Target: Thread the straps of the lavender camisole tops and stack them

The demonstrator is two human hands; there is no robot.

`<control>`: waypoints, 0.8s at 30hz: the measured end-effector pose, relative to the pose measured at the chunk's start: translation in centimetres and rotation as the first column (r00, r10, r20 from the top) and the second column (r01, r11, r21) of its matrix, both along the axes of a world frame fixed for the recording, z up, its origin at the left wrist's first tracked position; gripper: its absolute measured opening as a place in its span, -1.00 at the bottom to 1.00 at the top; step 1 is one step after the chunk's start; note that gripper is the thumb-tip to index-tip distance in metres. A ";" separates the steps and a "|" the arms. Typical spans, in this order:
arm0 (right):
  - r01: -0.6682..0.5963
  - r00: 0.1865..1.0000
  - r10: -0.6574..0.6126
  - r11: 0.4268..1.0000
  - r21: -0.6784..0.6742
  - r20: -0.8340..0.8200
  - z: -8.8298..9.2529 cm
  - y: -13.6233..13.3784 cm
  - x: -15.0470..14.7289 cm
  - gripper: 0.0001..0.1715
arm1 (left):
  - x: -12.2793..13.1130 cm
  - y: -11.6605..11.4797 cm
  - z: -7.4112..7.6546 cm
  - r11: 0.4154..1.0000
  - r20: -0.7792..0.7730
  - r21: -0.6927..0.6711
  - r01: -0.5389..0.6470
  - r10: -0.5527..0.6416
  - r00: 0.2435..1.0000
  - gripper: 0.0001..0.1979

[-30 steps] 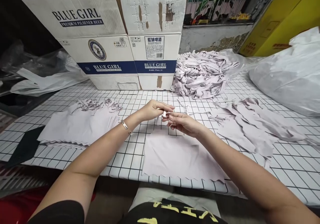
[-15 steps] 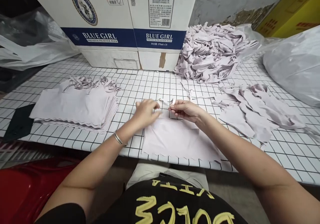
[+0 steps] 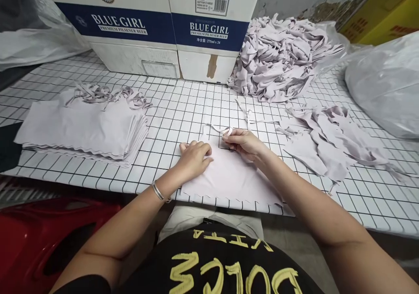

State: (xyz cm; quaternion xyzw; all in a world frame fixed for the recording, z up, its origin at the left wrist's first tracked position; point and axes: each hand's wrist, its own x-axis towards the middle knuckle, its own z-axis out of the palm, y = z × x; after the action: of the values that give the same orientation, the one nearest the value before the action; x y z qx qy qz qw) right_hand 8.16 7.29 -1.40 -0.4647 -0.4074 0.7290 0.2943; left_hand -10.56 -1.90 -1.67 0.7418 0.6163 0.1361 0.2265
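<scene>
A pale pink fabric piece (image 3: 231,178) lies flat at the table's front edge, its lower edge wavy. A thin strap (image 3: 214,128) runs from its top left corner. My right hand (image 3: 244,143) pinches the strap between thumb and fingertips above the fabric's upper edge. My left hand (image 3: 196,157) rests at the fabric's left side, fingers bent and a little apart, with nothing visible in it. To the left sits a stack of similar fabric pieces (image 3: 81,126) with curled straps (image 3: 108,96) along its far edge.
Blue Girl beer cartons (image 3: 144,58) stand at the back. A heap of pink fabric (image 3: 278,58) sits beside them. Loose pieces (image 3: 330,141) lie on the right, near a white plastic bag (image 3: 386,84). A red plastic stool (image 3: 49,237) is below the table at left.
My left hand has come down onto the fabric's left side, and the strap now shows as a longer curve. My right hand still pinches it. The view has tilted down slightly.
</scene>
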 end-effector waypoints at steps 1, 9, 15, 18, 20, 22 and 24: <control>-0.001 1.000 0.000 0.999 0.046 0.011 -0.1 -0.2 0.1 -0.69 | 0.0 -0.1 0.0 1.000 -0.011 -0.002 -0.005 0.005 1.000 -0.85; -0.052 0.998 0.052 0.998 0.039 0.019 -0.1 -2.1 0.1 -0.64 | 0.2 -0.3 0.5 0.998 -0.091 -0.044 0.046 -0.050 0.995 -0.87; -0.092 0.992 0.080 0.988 0.121 0.097 -0.1 -2.6 0.2 -0.68 | 0.3 -0.9 1.5 0.996 -0.162 -0.087 0.026 -0.040 0.986 -0.71; -0.099 0.992 0.084 0.979 0.177 0.092 -0.1 -2.8 0.3 -0.72 | 0.1 -0.6 1.5 0.987 -0.117 -0.156 0.031 -0.050 0.992 -0.76; -0.095 0.994 0.085 0.978 0.186 0.062 -0.2 -3.0 0.2 -0.72 | 0.0 -0.4 1.2 0.983 -0.059 -0.181 0.025 -0.036 0.998 -0.80; -0.088 0.996 0.084 0.984 0.154 0.031 -0.2 -3.4 0.0 -0.69 | 0.1 -0.3 0.8 0.984 0.005 -0.178 -0.006 0.007 1.000 -0.81; -0.085 0.996 0.084 0.989 0.124 0.010 -0.3 -3.8 -0.2 -0.64 | 0.2 -0.4 0.4 0.986 0.075 -0.161 -0.051 0.063 0.995 -0.80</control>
State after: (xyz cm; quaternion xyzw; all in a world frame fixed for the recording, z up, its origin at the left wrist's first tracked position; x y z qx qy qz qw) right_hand 7.95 3.49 -1.75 -0.4294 -0.4722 0.7129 0.2905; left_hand -10.33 -2.33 -1.28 0.6974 0.6366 0.1227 0.3054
